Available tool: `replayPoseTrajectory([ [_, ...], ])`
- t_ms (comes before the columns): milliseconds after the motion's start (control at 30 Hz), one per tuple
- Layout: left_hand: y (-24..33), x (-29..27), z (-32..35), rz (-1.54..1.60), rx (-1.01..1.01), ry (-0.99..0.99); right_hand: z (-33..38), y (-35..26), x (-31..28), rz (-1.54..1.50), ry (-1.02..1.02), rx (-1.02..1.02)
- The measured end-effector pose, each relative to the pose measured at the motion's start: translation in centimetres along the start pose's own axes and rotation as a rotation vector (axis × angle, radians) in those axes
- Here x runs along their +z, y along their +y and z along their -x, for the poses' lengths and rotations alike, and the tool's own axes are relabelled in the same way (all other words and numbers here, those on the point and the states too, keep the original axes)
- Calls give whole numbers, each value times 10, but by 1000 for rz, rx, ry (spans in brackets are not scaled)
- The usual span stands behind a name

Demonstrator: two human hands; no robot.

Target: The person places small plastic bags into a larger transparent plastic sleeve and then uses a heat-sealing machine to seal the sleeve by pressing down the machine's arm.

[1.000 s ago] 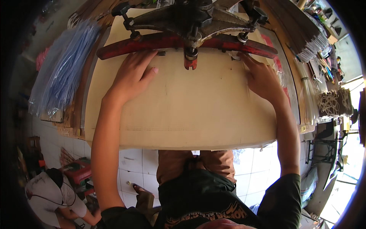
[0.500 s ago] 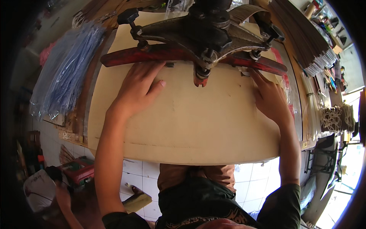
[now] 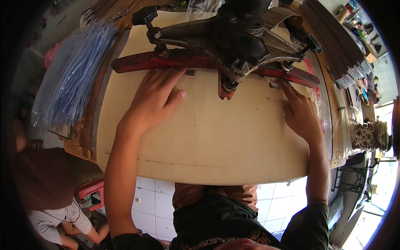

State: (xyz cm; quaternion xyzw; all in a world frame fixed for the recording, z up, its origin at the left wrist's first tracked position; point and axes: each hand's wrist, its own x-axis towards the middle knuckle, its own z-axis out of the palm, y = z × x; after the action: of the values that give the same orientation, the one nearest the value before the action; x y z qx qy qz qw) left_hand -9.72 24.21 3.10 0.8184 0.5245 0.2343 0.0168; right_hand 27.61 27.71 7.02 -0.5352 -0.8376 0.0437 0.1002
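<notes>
A large beige board point(image 3: 216, 137) fills the work surface before me. Above its far part hangs a black cast-metal machine head point(image 3: 216, 39) with knobs and a long red bar point(image 3: 166, 60). My left hand point(image 3: 154, 98) lies flat on the board, thumb apart, its fingertips reaching the red bar's near edge and partly hidden there. Beside them is a small dark tab point(image 3: 190, 72). My right hand point(image 3: 303, 112) rests at the board's right side, fingers stretched toward the bar's right part, next to a small light tab point(image 3: 273, 82). Neither hand holds anything that I can see.
Clear bluish plastic sleeves point(image 3: 73, 77) are stacked at the left. Brown strips point(image 3: 333, 46), pale tubing point(image 3: 341, 112) and a bundle of cord point(image 3: 368, 135) lie at the right. A person point(image 3: 54, 187) is at the lower left, near a red plastic stool point(image 3: 91, 193).
Both hands keep nearly the same places on the board. The view has shifted slightly. The person at the lower left has moved, now showing a brown top and light shorts.
</notes>
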Motion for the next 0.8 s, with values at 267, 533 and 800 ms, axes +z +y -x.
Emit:
replayPoseTrajectory([
  [267, 2, -3, 1, 0, 3, 7, 1, 0, -1, -8, 19, -33],
  [533, 4, -3, -3, 4, 11, -9, 5, 4, 4, 27, 54, -66],
  [800, 4, -3, -3, -12, 7, -23, 11, 3, 6, 21, 140, -81],
])
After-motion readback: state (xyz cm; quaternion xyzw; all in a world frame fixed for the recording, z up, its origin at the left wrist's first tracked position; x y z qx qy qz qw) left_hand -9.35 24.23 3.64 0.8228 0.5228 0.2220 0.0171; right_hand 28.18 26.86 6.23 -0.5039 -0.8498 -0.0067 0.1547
